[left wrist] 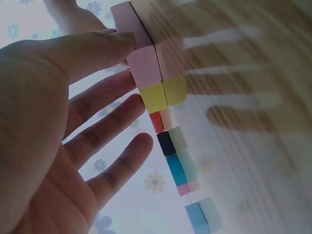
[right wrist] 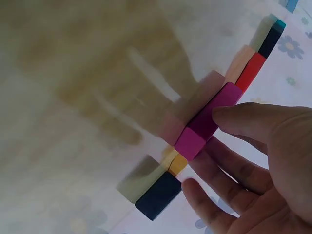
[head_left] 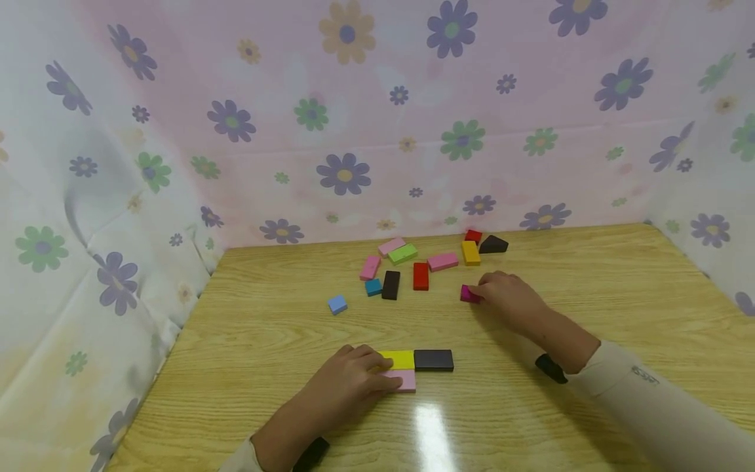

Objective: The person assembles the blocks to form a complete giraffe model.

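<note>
My right hand (head_left: 512, 303) pinches a magenta block (right wrist: 207, 119) between thumb and fingers, low over the table at right of centre. Nearer the front, my left hand (head_left: 349, 380) rests on two blocks lying side by side, a yellow one (head_left: 399, 359) and a light pink one (head_left: 407, 381). In the left wrist view its thumb touches the pink block (left wrist: 145, 67), while the other fingers stretch out fairly straight along the top edges. A black rectangular block (head_left: 433, 360) lies end to end with the yellow one. The left hand covers the left ends of the pair.
Farther back lie several loose blocks, among them a red one (head_left: 421, 276), a dark brown one (head_left: 391, 285), a light blue one (head_left: 337, 304), an orange-yellow one (head_left: 470, 253) and a black angled one (head_left: 493, 245). Flowered cloth (head_left: 366, 131) walls the wooden table (head_left: 265, 341) at back and sides.
</note>
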`<state>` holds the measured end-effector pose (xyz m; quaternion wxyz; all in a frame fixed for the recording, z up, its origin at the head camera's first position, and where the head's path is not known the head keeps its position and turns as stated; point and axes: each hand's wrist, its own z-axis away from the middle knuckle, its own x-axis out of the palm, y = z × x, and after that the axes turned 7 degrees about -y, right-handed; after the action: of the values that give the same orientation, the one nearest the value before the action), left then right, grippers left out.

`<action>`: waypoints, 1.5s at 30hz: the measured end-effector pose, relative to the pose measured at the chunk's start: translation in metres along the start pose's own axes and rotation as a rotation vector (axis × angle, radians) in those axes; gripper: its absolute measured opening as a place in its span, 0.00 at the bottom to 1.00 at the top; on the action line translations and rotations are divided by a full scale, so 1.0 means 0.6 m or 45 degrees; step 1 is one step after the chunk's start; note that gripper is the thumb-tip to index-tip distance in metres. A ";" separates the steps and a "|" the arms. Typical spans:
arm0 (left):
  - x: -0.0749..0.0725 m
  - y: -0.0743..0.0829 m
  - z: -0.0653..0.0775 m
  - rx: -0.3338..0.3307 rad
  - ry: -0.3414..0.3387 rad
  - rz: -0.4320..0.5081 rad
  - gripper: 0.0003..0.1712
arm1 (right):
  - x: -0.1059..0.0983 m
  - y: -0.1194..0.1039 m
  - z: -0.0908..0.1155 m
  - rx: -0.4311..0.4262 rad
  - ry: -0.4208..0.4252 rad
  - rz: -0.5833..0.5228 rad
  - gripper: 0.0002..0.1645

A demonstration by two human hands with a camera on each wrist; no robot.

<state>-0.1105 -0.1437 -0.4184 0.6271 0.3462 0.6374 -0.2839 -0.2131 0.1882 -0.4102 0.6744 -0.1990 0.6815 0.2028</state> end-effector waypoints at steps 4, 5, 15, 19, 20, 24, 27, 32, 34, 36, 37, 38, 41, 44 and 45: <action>0.001 -0.002 0.000 -0.007 0.004 0.008 0.13 | -0.003 -0.005 0.011 -0.006 -0.026 -0.078 0.18; 0.001 -0.003 -0.001 -0.009 0.003 0.010 0.13 | -0.004 -0.006 0.014 -0.002 -0.039 -0.095 0.19; -0.001 -0.004 -0.003 0.007 0.026 -0.015 0.12 | -0.017 -0.044 0.055 -0.078 -0.042 -0.112 0.24; -0.002 -0.004 -0.003 0.004 0.013 -0.014 0.12 | -0.021 -0.069 0.074 -0.138 0.010 -0.046 0.26; -0.003 -0.004 -0.003 0.001 0.007 -0.011 0.12 | -0.021 -0.075 0.078 -0.152 0.027 -0.025 0.26; -0.003 -0.003 -0.003 -0.014 -0.023 -0.002 0.13 | -0.022 -0.099 0.090 -0.204 0.073 -0.024 0.26; -0.003 -0.002 -0.003 -0.023 -0.041 0.003 0.13 | -0.024 -0.117 0.096 -0.249 0.095 -0.052 0.25; -0.005 0.000 -0.003 -0.025 -0.051 -0.005 0.14 | -0.024 -0.145 0.106 -0.330 0.103 -0.048 0.27; -0.005 0.000 -0.003 -0.024 -0.053 -0.010 0.14 | -0.024 -0.153 0.109 -0.357 0.087 -0.038 0.28; -0.005 0.000 -0.003 -0.023 -0.055 -0.009 0.14 | -0.022 -0.160 0.111 -0.397 0.082 -0.032 0.28; -0.005 0.000 -0.002 -0.023 -0.057 -0.007 0.14 | -0.020 -0.163 0.112 -0.423 0.092 -0.029 0.28; -0.005 0.000 -0.002 -0.020 -0.057 -0.005 0.14 | -0.017 -0.165 0.112 -0.451 0.106 -0.027 0.27; -0.004 0.000 -0.002 -0.016 -0.057 -0.001 0.14 | -0.008 -0.171 0.113 -0.521 0.144 -0.019 0.25; -0.003 0.000 -0.001 -0.013 -0.054 -0.004 0.14 | -0.003 -0.175 0.113 -0.545 0.123 0.017 0.25; -0.003 0.000 -0.001 -0.014 -0.055 -0.004 0.14 | -0.002 -0.176 0.113 -0.547 0.110 0.031 0.25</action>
<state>-0.1108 -0.1430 -0.4167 0.6421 0.3356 0.6258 -0.2888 -0.0989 0.1366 -0.4104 0.5842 -0.3383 0.6533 0.3428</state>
